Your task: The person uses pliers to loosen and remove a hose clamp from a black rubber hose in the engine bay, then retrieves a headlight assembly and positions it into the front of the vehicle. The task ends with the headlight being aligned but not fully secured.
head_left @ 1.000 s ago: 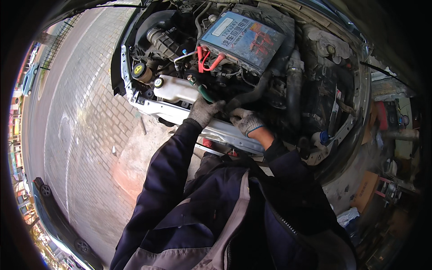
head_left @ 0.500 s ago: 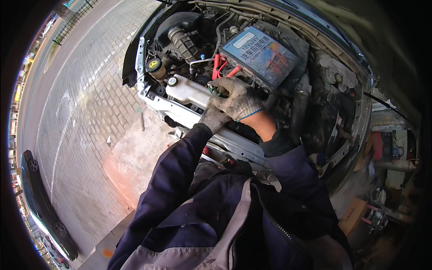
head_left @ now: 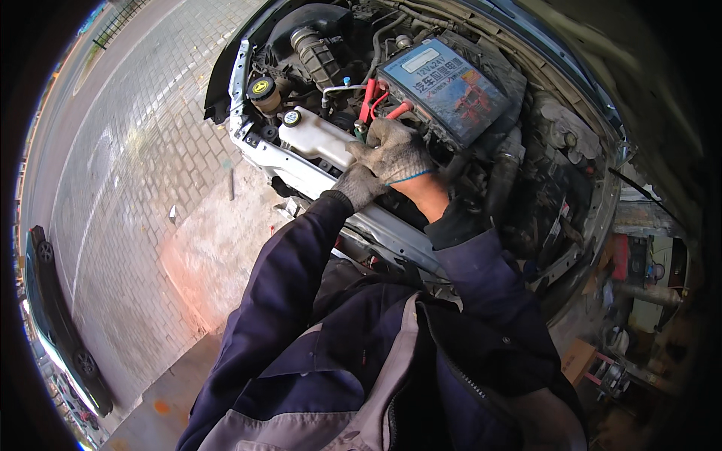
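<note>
Both my hands wear grey knit work gloves and meet over the front of an open engine bay. My right hand point(head_left: 401, 152) is bent, its fingers curled inward beside a small greenish piece point(head_left: 361, 131); what they grip, if anything, is hidden. Against its lower left side rests my left hand point(head_left: 359, 186), with its fingers mostly covered by the right one. Just left of them lies a whitish plastic reservoir point(head_left: 312, 139) with a dark cap. Beyond the fingers, a red-handled clamp point(head_left: 368, 99) stands up with a red cable beside it.
A flat blue-and-grey power box point(head_left: 445, 90) lies on the engine, with a red lead plugged into its side. The silver front crossmember point(head_left: 301, 174) runs below my hands. A yellow-marked reservoir cap point(head_left: 262, 89) sits farther left. A dark car point(head_left: 64, 323) stands on the paving.
The whole view has shifted slightly. My right hand's fingers have curled in more, and its thumb and forefinger look less spread. My left hand stays beneath it.
</note>
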A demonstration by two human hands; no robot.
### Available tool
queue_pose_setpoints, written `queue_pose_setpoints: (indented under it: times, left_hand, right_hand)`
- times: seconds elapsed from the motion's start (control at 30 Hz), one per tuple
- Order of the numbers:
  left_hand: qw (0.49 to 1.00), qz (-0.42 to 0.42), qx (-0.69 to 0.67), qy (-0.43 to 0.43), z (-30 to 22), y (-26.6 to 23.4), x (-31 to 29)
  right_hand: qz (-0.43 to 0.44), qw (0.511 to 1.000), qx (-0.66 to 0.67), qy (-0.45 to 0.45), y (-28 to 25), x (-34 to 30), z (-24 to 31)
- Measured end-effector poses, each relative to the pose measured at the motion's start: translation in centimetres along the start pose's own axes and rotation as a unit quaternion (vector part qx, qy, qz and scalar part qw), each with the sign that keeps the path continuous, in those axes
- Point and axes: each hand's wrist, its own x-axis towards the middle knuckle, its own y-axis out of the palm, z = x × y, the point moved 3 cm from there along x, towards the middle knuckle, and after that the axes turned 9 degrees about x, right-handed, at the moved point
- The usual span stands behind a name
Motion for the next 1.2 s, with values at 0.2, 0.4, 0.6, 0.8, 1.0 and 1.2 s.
queue_pose_setpoints:
  times: [0.2,0.4,0.6,0.8,1.0,1.2]
  left_hand:
    - [0.995,0.059,0.085,0.003,-1.0,-0.9,-0.1]
    - [0.993,0.004,-0.11,-0.032,-2.2,-1.9,1.6]
    - [0.992,0.038,-0.081,-0.086,-0.9,-1.7,1.3]
    - [0.98,0.032,-0.185,-0.065,-1.6,-2.4,0.3]
    - [0.975,0.047,-0.184,-0.117,-4.9,-3.2,-0.7]
    - [0.994,0.024,0.085,-0.07,-11.0,-4.2,0.7]
  right_hand:
    - [-0.027,0.999,0.037,0.013,0.8,-0.8,-0.4]
    - [-0.023,0.994,0.036,-0.105,-1.0,-2.7,0.0]
    - [0.026,0.983,-0.026,-0.179,-3.8,-4.3,0.3]
    - [-0.02,0.994,0.1,-0.025,-4.8,-7.2,0.8]
    - [-0.026,0.987,0.152,0.047,-7.5,-9.9,0.8]
    - [-0.055,0.967,0.181,0.171,-9.9,-12.5,-0.5]
